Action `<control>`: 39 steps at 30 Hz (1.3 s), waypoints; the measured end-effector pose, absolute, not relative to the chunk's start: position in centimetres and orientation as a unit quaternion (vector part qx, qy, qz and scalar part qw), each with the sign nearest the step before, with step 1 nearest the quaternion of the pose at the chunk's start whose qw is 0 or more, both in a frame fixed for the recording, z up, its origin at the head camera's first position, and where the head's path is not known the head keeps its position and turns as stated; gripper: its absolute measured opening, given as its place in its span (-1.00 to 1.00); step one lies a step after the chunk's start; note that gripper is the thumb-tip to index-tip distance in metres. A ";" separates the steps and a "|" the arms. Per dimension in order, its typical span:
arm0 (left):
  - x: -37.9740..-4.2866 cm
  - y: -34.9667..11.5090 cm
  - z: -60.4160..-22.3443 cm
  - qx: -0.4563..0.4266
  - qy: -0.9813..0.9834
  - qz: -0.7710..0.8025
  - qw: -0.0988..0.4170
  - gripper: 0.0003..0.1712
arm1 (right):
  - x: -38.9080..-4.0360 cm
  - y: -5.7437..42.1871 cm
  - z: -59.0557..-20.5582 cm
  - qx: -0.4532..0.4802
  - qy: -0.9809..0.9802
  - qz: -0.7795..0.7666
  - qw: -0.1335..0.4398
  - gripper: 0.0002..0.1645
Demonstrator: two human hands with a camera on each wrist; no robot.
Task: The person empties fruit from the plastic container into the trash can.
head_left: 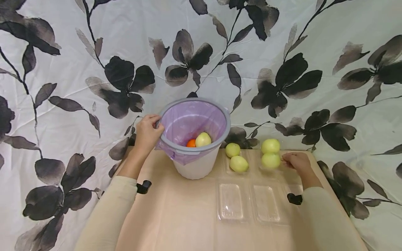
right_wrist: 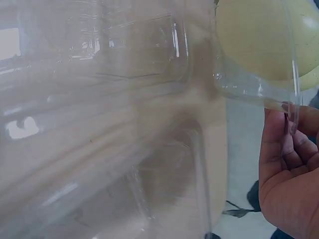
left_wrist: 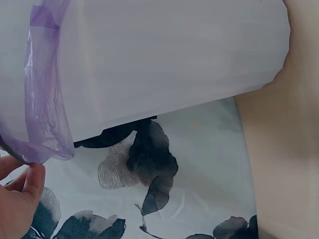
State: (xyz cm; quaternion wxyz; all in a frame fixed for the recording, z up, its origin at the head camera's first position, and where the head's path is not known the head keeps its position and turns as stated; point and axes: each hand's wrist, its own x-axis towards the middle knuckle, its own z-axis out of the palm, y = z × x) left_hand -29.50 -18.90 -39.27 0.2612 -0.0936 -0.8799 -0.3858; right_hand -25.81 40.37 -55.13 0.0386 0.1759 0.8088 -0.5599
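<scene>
My left hand [head_left: 147, 134] grips the grey rim of a white bin [head_left: 194, 167] lined with a purple plastic bag [head_left: 191, 118]. In the left wrist view its fingers pinch the rim, where the bag folds over. Inside the bin lie a pale yellow-green fruit [head_left: 203, 139] and an orange-red one [head_left: 191, 143], partly hidden. On the right, my right hand [head_left: 296, 161] pinches the edge of a clear plastic container [right_wrist: 249, 92] between thumb and fingers. Two round yellow-green fruits [head_left: 270, 160] sit in this container.
Left of it, another clear container [head_left: 226, 169] holds two more yellow-green fruits [head_left: 239, 164]. Nearer the front lie clear plastic containers [head_left: 233, 202] on the tan table [head_left: 176, 216]. A floral cloth [head_left: 201, 42] hangs directly behind the bin and table.
</scene>
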 end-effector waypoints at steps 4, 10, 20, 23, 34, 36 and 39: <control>-29.4 -19.1 -39.2 -0.091 -0.882 -0.385 0.258 -0.57 | -25.8 39.9 -54.3 0.167 0.803 -0.570 0.047 -0.52; -29.2 -19.2 -39.2 -0.092 -0.884 -0.383 0.253 -0.57 | -25.4 39.2 -53.1 0.141 0.804 -0.575 0.058 -0.51; -29.0 -19.2 -39.3 -0.091 -0.885 -0.378 0.256 -0.58 | -24.8 36.8 -48.8 0.100 0.821 -0.555 0.091 -0.49; -29.0 -19.0 -39.2 -0.094 -0.885 -0.377 0.257 -0.58 | -24.7 36.5 -47.3 0.091 0.822 -0.555 0.096 -0.55; -28.9 -18.8 -39.1 -0.099 -0.886 -0.377 0.253 -0.58 | -24.6 35.2 -41.5 0.074 0.828 -0.549 0.087 -0.66; -28.9 -18.8 -39.0 -0.098 -0.885 -0.379 0.254 -0.58 | -24.7 34.8 -40.3 0.074 0.831 -0.545 0.085 -0.71; -28.8 -18.7 -38.8 -0.098 -0.883 -0.381 0.255 -0.58 | -24.9 34.2 -38.7 0.074 0.832 -0.544 0.080 -0.78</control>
